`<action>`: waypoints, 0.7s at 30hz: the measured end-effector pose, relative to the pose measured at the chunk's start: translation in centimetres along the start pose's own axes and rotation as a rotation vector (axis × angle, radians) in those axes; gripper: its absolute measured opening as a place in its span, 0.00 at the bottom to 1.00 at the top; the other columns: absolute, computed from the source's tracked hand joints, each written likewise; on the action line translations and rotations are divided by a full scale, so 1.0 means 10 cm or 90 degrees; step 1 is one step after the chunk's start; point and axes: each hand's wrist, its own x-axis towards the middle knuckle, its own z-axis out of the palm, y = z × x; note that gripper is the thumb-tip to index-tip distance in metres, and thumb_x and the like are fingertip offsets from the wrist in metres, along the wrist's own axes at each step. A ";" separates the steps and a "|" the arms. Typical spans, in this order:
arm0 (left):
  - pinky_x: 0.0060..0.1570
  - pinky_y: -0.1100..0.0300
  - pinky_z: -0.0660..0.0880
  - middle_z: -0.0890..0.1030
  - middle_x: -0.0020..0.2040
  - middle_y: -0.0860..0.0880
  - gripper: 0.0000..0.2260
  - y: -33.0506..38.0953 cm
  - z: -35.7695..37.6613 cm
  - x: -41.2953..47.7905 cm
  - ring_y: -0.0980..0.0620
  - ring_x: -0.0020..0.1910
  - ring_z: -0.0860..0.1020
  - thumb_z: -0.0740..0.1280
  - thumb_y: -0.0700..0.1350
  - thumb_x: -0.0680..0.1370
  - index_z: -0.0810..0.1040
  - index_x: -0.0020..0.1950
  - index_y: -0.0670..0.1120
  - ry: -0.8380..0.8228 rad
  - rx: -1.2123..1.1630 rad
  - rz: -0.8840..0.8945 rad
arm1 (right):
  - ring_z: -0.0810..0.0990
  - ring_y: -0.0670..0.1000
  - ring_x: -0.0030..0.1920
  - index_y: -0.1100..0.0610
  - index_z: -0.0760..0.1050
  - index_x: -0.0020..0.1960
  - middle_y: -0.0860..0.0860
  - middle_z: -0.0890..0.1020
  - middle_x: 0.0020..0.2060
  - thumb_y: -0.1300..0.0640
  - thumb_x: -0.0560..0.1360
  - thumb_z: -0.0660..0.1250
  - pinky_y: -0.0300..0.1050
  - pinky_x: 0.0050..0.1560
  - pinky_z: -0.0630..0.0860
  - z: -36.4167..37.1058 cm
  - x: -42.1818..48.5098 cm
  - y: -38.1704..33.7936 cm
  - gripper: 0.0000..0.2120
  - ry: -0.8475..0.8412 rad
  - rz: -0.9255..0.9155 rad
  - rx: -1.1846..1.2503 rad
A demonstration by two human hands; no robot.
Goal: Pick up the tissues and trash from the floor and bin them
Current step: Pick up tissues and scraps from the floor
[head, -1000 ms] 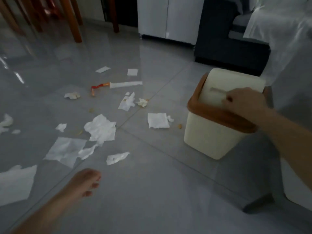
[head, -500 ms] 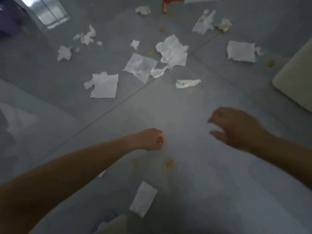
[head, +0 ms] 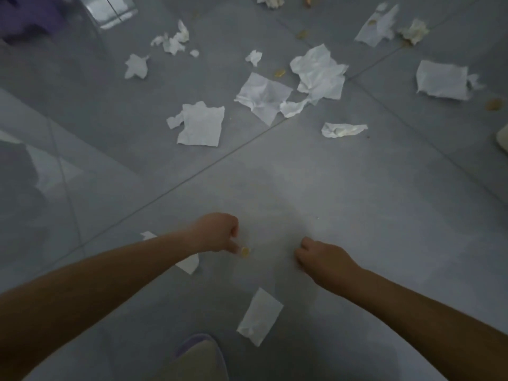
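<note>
White tissues lie scattered over the grey tiled floor: one flat tissue [head: 202,125], a creased one [head: 264,94], a crumpled one [head: 319,74] and a twisted strip [head: 343,129]. A folded tissue [head: 259,316] lies close to my foot, and another tissue [head: 189,264] shows partly from under my left forearm. My left hand [head: 217,232] is low over the floor with its fingers curled, one fingertip right beside a small yellow scrap [head: 245,251]. My right hand [head: 321,257] hovers just to the right, fingers bent loosely downward, holding nothing.
A cream corner of the bin [head: 503,138] shows at the right edge. More tissue bits [head: 173,41] and yellow crumbs [head: 493,104] lie farther out. My purple slipper [head: 200,353] is at the bottom. A purple object [head: 24,15] stands at the top left.
My view has dropped from the bin to the floor. My right hand left the bin lid and came down near the floor. My left hand moved in beside the yellow scrap.
</note>
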 end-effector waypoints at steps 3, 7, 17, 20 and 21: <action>0.44 0.59 0.69 0.78 0.51 0.46 0.19 -0.01 0.25 -0.05 0.44 0.50 0.77 0.71 0.54 0.67 0.73 0.54 0.48 0.013 -0.003 0.014 | 0.76 0.58 0.47 0.57 0.69 0.51 0.56 0.72 0.52 0.56 0.76 0.60 0.47 0.38 0.67 0.04 -0.05 0.03 0.06 -0.021 0.029 0.018; 0.48 0.51 0.75 0.75 0.51 0.45 0.10 0.05 0.47 -0.08 0.41 0.49 0.78 0.64 0.50 0.72 0.70 0.52 0.51 0.053 0.014 0.109 | 0.76 0.57 0.48 0.53 0.68 0.47 0.55 0.73 0.53 0.52 0.76 0.62 0.47 0.41 0.68 -0.03 -0.08 0.07 0.05 -0.055 0.061 0.113; 0.47 0.55 0.73 0.77 0.51 0.48 0.09 0.24 0.54 -0.35 0.44 0.48 0.78 0.62 0.51 0.70 0.72 0.49 0.50 0.008 0.035 0.190 | 0.75 0.44 0.41 0.55 0.79 0.46 0.52 0.83 0.44 0.56 0.70 0.70 0.33 0.37 0.67 -0.11 -0.12 -0.38 0.06 -0.061 0.073 0.442; 0.48 0.51 0.75 0.73 0.55 0.47 0.13 0.28 0.69 -0.54 0.44 0.51 0.76 0.66 0.52 0.70 0.73 0.53 0.51 -0.093 0.038 0.281 | 0.78 0.49 0.42 0.55 0.79 0.45 0.53 0.82 0.42 0.56 0.69 0.70 0.39 0.42 0.70 0.02 -0.13 -0.62 0.06 -0.086 0.035 0.473; 0.49 0.50 0.75 0.72 0.56 0.46 0.14 0.28 0.74 -0.57 0.43 0.52 0.76 0.67 0.51 0.71 0.73 0.54 0.49 -0.101 0.037 0.301 | 0.79 0.51 0.44 0.55 0.79 0.46 0.54 0.83 0.43 0.57 0.69 0.70 0.41 0.43 0.71 0.07 -0.12 -0.65 0.06 -0.082 0.043 0.479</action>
